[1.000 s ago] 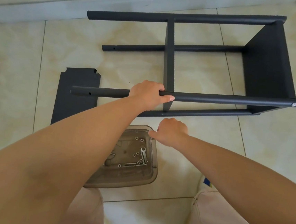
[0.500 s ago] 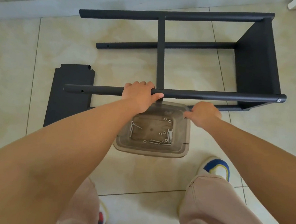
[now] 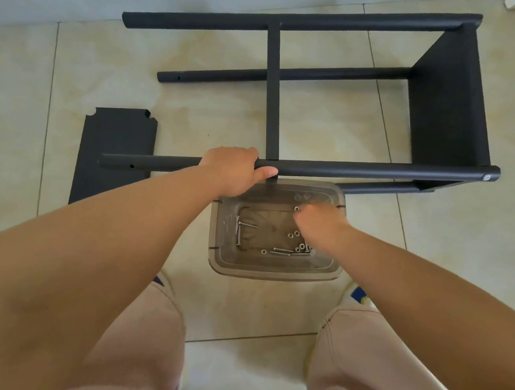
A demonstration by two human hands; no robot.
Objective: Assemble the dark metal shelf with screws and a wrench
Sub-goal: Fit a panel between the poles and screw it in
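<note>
— What is the person wearing?
— Light pinkish-beige trousers (image 3: pixel 368 372) with dark stitching along a seam. Both arms are bare, no sleeves.
— Shoes?
— A shoe (image 3: pixel 358 294) beside the right trouser leg, white with blue and a touch of yellow.

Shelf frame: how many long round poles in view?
4. Top pole by the wall; second pole below it; third pole gripped by the left hand; fourth pole just beneath, partly hidden.
</note>
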